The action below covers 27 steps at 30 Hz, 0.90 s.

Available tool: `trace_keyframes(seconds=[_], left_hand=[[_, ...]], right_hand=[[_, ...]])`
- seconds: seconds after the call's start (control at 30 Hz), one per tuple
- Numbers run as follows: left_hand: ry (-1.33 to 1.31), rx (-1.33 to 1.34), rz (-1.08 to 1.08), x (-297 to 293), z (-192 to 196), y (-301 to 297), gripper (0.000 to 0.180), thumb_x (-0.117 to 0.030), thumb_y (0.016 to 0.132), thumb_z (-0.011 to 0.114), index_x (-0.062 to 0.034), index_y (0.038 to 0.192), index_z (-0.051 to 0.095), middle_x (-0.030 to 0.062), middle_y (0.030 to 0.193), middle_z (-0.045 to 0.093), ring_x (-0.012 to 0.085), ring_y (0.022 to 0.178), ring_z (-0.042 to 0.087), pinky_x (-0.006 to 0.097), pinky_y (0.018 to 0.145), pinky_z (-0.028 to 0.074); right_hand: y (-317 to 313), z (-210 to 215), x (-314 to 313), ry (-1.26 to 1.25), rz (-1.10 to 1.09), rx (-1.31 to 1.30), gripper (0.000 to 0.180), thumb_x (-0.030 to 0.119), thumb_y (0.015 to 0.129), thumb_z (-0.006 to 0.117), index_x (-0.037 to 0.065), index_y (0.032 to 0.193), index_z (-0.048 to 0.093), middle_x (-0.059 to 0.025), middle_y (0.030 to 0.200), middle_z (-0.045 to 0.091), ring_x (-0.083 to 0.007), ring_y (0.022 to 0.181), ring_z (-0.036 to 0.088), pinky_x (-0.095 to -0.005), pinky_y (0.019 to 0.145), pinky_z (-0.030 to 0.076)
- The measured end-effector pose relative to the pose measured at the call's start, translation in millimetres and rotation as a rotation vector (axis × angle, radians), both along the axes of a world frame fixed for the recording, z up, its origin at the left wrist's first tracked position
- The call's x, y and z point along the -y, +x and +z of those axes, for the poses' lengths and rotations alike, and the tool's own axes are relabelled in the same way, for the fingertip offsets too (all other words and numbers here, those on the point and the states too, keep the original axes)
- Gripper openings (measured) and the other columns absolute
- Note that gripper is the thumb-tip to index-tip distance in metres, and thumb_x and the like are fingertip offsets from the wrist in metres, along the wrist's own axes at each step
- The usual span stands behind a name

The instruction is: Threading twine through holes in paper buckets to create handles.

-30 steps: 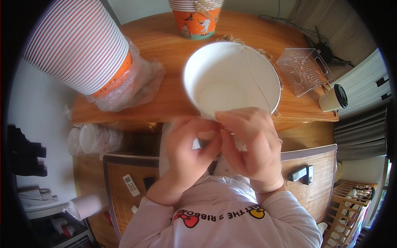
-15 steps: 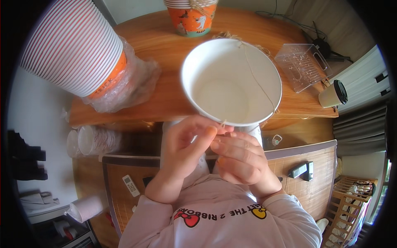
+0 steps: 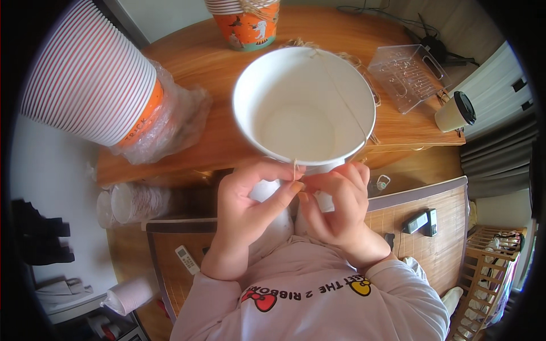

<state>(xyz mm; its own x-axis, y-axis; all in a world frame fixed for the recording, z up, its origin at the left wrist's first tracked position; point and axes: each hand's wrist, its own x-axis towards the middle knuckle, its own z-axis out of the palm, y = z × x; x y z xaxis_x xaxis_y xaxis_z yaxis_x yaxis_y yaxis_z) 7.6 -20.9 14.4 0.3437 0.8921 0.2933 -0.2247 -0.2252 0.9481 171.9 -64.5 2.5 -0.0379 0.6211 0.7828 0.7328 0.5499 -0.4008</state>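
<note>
Seen from the head camera, a person works at the near rim of a large white paper tub (image 3: 301, 119), which sits at the front edge of a wooden table (image 3: 187, 62), its mouth facing the wearer. The left hand (image 3: 244, 199) has its thumb and forefinger closed on a short piece of string (image 3: 295, 169) at the tub's near rim. The right hand (image 3: 341, 199) meets it there, fingers bent and fingertips nearly touching the left's; whether they grip anything cannot be told. A thin strand (image 3: 344, 104) crosses the tub's mouth from the far rim toward the right side. Left of the tub rises a tall stack of nested tubs (image 3: 91, 74), its lower end in clear plastic wrap (image 3: 182, 119). Beyond the tub stands an orange patterned tub (image 3: 250, 28); to its right are a clear plastic box (image 3: 404, 79) and, farther right, a cup (image 3: 452, 113) with a black lid.
</note>
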Motion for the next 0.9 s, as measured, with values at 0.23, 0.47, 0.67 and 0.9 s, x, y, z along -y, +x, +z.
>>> trace_keyframes(seconds=[0.23,0.47,0.67,0.9], left_hand=[[0.16,-0.149,0.095,-2,-3,-4,0.009,0.001,0.081,0.076,-0.0001,0.088,0.072,0.0076,0.089,0.073,0.0138,0.087,0.068,0.027,0.078,0.052],[-0.039,0.047,0.039,5,-8,0,0.007,0.004,0.083,0.074,0.0012,0.09,0.072,0.0096,0.088,0.073,0.0149,0.086,0.069,0.026,0.079,0.054],[-0.147,0.212,-0.056,7,-5,1,0.01,0.003,0.086,0.071,0.0037,0.095,0.068,0.0124,0.092,0.072,0.0176,0.089,0.069,0.029,0.08,0.056],[-0.201,0.287,-0.094,8,-10,0,0.013,0.004,0.087,0.069,0.0028,0.099,0.066,0.0108,0.097,0.07,0.0174,0.091,0.069,0.03,0.08,0.056]], right_hand=[[-1,9,10,-0.042,0.042,-0.068,0.028,0.006,0.064,0.077,0.012,0.089,0.067,0.0039,0.076,0.062,-0.0175,0.073,0.054,-0.0335,0.074,0.033],[-6,-2,9,0.019,0.061,-0.049,0.03,0.006,0.063,0.079,0.014,0.09,0.069,0.0038,0.082,0.065,-0.0168,0.077,0.054,-0.0329,0.076,0.035],[-8,-9,9,0.11,0.011,-0.051,0.029,0.01,0.063,0.081,0.014,0.09,0.071,0.0026,0.091,0.067,-0.0176,0.079,0.055,-0.0327,0.077,0.037],[-2,-5,13,0.126,-0.034,-0.186,0.024,0.011,0.063,0.084,0.014,0.082,0.07,0.0004,0.101,0.07,-0.0179,0.085,0.055,-0.0314,0.076,0.037]])
